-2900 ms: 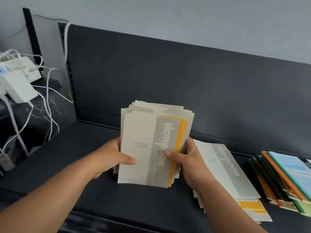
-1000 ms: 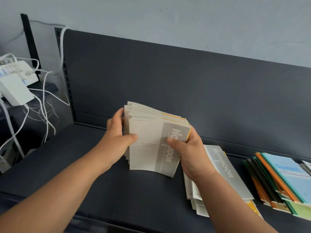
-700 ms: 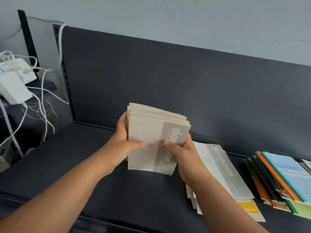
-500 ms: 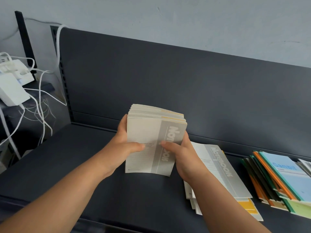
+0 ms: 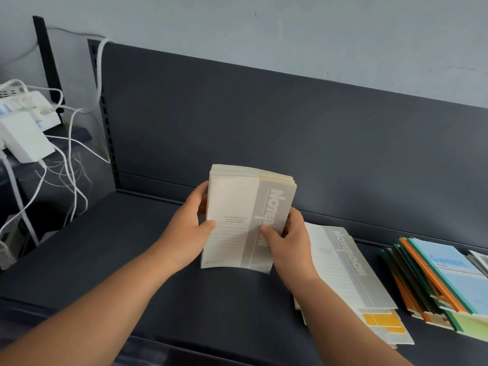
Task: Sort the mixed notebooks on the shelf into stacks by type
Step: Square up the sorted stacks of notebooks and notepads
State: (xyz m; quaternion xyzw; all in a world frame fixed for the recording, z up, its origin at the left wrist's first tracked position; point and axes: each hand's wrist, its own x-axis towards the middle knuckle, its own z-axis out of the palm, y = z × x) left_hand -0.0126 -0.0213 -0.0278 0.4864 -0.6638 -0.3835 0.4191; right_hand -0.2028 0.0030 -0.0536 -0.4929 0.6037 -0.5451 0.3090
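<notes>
A thick bundle of cream-and-grey notebooks (image 5: pixel 237 207) stands upright on its bottom edge on the dark shelf (image 5: pixel 118 247). Some covers deeper in the bundle have yellow spines. My left hand (image 5: pixel 190 228) grips its left side with the thumb across the front cover. My right hand (image 5: pixel 287 244) holds the right side, thumb on the grey band. To the right a flat stack of the same cream-and-grey notebooks (image 5: pixel 346 276) lies on the shelf, partly behind my right forearm. Farther right sits a fanned stack of blue, green and orange notebooks (image 5: pixel 443 281).
The shelf's dark back panel (image 5: pixel 264 128) rises right behind the bundle. At the left, beyond the shelf's end, white boxes (image 5: pixel 23 130) and loose white cables (image 5: pixel 71 159) hang over a lower ledge. The shelf's front edge runs just below my forearms.
The bundle, loosely fanned before, is now squared up with its edges aligned, and stands more upright. Both hands have stayed on its sides.
</notes>
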